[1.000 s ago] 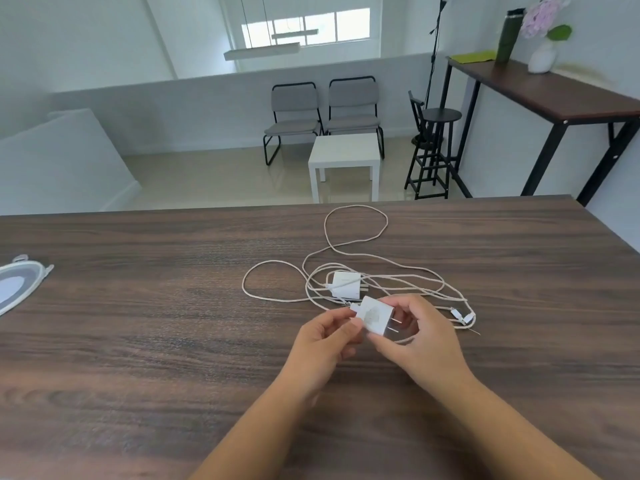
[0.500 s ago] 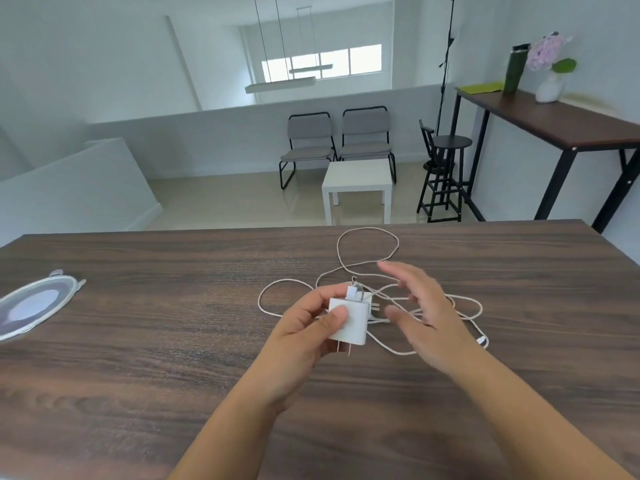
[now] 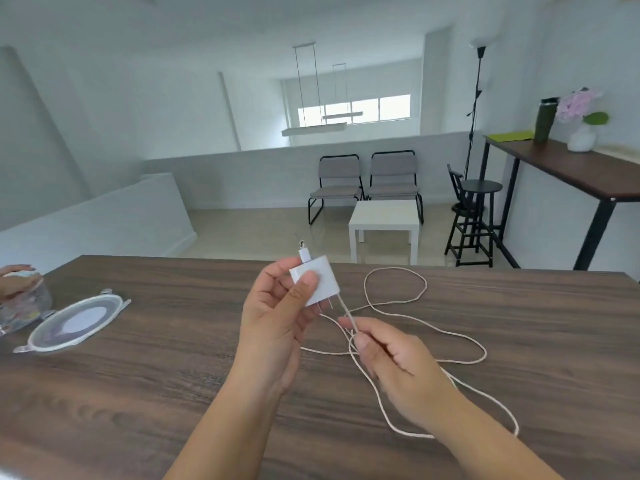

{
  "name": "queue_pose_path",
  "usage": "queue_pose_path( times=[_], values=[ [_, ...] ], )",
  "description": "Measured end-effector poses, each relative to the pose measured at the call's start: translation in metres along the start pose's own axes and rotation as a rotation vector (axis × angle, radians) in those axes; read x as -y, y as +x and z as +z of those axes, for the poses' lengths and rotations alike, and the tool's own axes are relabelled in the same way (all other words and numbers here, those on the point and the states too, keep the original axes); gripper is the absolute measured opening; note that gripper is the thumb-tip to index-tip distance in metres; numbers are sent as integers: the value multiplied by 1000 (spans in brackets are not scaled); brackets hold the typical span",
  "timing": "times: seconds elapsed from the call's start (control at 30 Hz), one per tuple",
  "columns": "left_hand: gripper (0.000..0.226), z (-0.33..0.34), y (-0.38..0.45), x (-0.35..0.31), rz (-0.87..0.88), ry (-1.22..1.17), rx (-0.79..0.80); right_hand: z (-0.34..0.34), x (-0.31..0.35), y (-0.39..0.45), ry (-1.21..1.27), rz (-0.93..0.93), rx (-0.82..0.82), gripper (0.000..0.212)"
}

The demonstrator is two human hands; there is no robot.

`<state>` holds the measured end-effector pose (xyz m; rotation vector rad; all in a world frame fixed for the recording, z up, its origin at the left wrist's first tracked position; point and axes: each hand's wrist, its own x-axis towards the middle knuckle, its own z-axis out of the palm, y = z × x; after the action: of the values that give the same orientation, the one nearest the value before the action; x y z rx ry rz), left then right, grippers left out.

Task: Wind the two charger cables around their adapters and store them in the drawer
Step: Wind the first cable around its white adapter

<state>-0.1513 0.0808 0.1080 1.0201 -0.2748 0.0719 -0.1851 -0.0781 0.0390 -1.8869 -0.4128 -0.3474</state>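
Our left hand [image 3: 277, 317] holds the white adapter [image 3: 316, 280] lifted above the counter [image 3: 173, 393], thumb pressed on its face and fingers curled behind, prongs pointing down and the plug end of the cable sticking out on top. Just below the adapter, our right hand [image 3: 391, 362] pinches the cable [image 3: 450, 336] between thumb and forefinger, a short taut stretch running up to the adapter's side. Beyond the adapter the rest of the cable lies in loose, crossing loops on the counter. We cannot pick out a second adapter among them, and no drawer is in view.

To wind well, we judge it best to keep the adapter steady, lay each turn snug beside the last, and let the cable slide through the pinch — light tension, no yanking, or the loops may knot. Far left of the adapter sit a clear lid [image 3: 74, 322] and a container [image 3: 24, 304] with another person's hand on it.
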Motion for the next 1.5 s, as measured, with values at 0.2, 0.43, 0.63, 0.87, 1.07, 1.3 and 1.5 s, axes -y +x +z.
queue_pose_path(
  times=[0.2, 0.43, 0.63, 0.87, 1.07, 1.3, 1.5],
  values=[
    [30, -13, -4, 10, 59, 249, -34, -14, 32, -3, -344, -105, 103, 17],
    [33, -13, -9, 27, 8, 236, -82, -22, 43, -10, -547, -51, 279, 23],
    [32, -14, -12, 36, -61, 150, -122, -20, 50, -16, -535, -40, 280, 33],
    [32, -27, -24, 48, 89, 478, 59, -40, 59, -4, -614, -3, 185, 22],
    [32, -32, -30, 42, 41, 441, 249, -66, 64, 1, -506, 22, 123, 17],
    [38, -33, -40, 36, -97, 343, 421, -61, 52, 8, -199, -49, 42, 15],
    [47, -33, -44, 33, -85, 320, 449, -52, 31, 7, -45, -32, 29, 26]
  ],
)
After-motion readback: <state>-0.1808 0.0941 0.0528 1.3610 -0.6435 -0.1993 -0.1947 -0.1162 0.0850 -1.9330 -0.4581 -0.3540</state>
